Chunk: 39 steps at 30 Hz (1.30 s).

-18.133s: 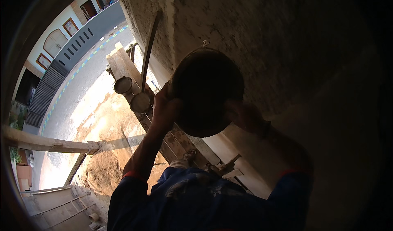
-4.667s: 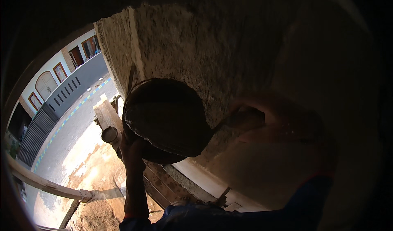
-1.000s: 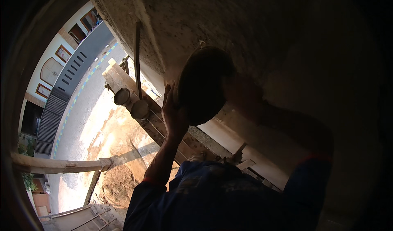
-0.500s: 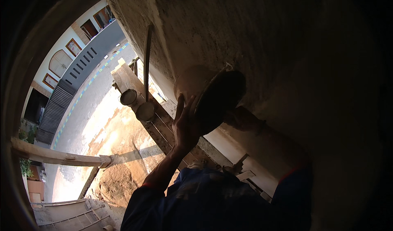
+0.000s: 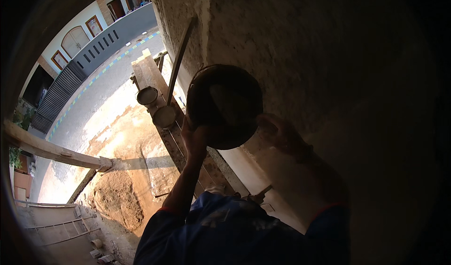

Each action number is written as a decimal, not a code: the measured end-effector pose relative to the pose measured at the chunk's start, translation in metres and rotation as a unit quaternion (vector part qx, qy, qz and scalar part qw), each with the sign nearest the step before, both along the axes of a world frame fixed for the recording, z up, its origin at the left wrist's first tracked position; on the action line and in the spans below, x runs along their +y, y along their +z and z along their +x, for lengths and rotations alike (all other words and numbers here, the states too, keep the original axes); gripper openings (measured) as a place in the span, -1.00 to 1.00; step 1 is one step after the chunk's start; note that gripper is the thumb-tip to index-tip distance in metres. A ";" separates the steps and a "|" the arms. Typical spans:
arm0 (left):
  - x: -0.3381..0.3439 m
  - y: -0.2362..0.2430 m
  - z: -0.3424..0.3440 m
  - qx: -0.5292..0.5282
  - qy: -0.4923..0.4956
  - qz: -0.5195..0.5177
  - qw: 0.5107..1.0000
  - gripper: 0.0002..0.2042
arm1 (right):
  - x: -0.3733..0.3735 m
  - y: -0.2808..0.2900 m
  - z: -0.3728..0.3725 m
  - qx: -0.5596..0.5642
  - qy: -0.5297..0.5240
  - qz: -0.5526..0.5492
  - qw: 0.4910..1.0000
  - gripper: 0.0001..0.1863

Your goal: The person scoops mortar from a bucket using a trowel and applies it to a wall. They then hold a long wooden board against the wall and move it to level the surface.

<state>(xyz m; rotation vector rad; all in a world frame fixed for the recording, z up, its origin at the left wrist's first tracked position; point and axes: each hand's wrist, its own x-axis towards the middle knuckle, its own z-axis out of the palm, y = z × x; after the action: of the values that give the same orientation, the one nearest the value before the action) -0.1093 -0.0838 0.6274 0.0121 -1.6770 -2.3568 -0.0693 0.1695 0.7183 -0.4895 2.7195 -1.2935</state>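
A dark round bucket (image 5: 225, 136) is held up in front of me beside the wall, its mouth turned toward me. Inside it a paler patch shows, but the shade hides what it is. My left hand (image 5: 195, 139) grips the bucket's left lower side, with the fingers partly hidden by it. At the right rim, my right hand (image 5: 279, 132) is closed with curled fingers against the edge; its fingertips are hard to make out in the dark.
Below lies a plank scaffold (image 5: 152, 74) with two buckets on it, one grey (image 5: 147, 96) and one paler (image 5: 164, 117). A long wooden batten (image 5: 181, 60) leans on the rough wall (image 5: 282, 44). Farther down are a sand heap (image 5: 117, 199) and a wooden beam (image 5: 56, 147).
The bucket has turned from lying on its side, mouth toward the wall, to mouth facing me. Both hands moved with it, the left hand shifting lower and leftward.
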 end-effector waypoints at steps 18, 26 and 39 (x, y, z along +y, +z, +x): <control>-0.111 -0.065 0.038 -0.134 0.222 0.016 0.966 -0.52 | -0.012 0.062 -0.140 -0.199 -0.029 0.038 0.979 -0.42; -0.109 -0.074 0.043 -0.188 0.177 0.017 0.966 -0.48 | 0.055 0.143 -0.109 0.075 -0.235 0.104 0.964 -0.31; -0.025 -0.050 0.012 -0.111 0.081 0.066 0.988 -0.53 | -0.047 0.007 0.006 -0.397 -0.101 -0.263 0.873 -0.52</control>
<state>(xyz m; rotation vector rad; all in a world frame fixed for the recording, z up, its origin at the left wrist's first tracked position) -0.0972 -0.1091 0.5770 0.4337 -1.5425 -2.4092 -0.0630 0.1229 0.7249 0.2811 1.7569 -1.7763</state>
